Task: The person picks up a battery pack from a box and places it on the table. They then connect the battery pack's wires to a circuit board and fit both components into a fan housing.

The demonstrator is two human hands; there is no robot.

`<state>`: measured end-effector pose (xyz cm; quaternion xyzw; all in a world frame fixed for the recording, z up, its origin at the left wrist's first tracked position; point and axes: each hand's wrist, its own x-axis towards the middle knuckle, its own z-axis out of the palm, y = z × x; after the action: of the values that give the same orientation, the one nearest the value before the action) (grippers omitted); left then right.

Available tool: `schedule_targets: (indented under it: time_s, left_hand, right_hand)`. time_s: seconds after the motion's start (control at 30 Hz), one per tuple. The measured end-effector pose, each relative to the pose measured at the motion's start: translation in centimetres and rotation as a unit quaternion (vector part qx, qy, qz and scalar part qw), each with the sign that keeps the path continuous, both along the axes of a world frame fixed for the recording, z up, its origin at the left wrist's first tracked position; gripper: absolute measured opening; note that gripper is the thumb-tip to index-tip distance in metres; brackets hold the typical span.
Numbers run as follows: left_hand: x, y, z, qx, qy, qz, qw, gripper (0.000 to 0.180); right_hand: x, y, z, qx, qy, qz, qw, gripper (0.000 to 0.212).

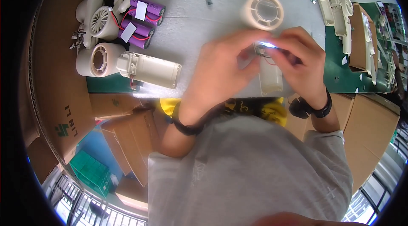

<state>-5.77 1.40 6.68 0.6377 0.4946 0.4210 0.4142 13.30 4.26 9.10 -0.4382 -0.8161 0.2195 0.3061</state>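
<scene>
A cream handheld fan housing lies in front of me, its round ringed head (264, 11) pointing away and its open handle (270, 80) toward me. My left hand (225, 62) curls around the neck from the left, index finger stretched over it and thumb at its side. From the right, my right hand (301, 54) pinches at the same spot. Between the fingertips shows a small brightly lit part (267, 44). Thin wires (264, 57) hang just below it. Both hands are blurred, and the fingers hide most of the neck.
Purple battery cells (142, 28) with red wires lie at the left. Beside them are more cream fan housings (104, 22) and an open handle shell (155, 71). Further shells (335, 11) and a cardboard box (363, 34) are at the right. A tall cardboard wall (55, 68) borders the left.
</scene>
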Motion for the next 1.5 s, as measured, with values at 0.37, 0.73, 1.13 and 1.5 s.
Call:
schedule_targets:
  time_s: [0.37, 0.73, 1.13, 1.5]
  left_hand:
    - [0.9, 0.2, -1.2, 0.086, -0.036, 0.049, 0.994, 0.039]
    - [0.4, 0.2, -0.1, 0.065, 0.049, -0.011, 0.997, 0.037]
    - [1.2, -0.3, 0.2, 0.029, 0.033, 0.039, 0.998, 0.038]
    - [2.0, -1.1, 0.0, 0.063, 0.071, 0.079, 0.992, 0.036]
  right_hand:
    - [-0.1, 0.5, 0.3, -0.055, 0.004, -0.016, 0.998, 0.018]
    - [2.5, 1.4, 2.3, -0.311, -0.035, 0.058, 0.948, 0.034]
    - [5.2, 1.3, 3.9, -0.479, 0.082, -0.041, 0.873, 0.032]
    - [5.4, -1.1, 2.8, 0.041, -0.147, 0.041, 0.988, 0.017]
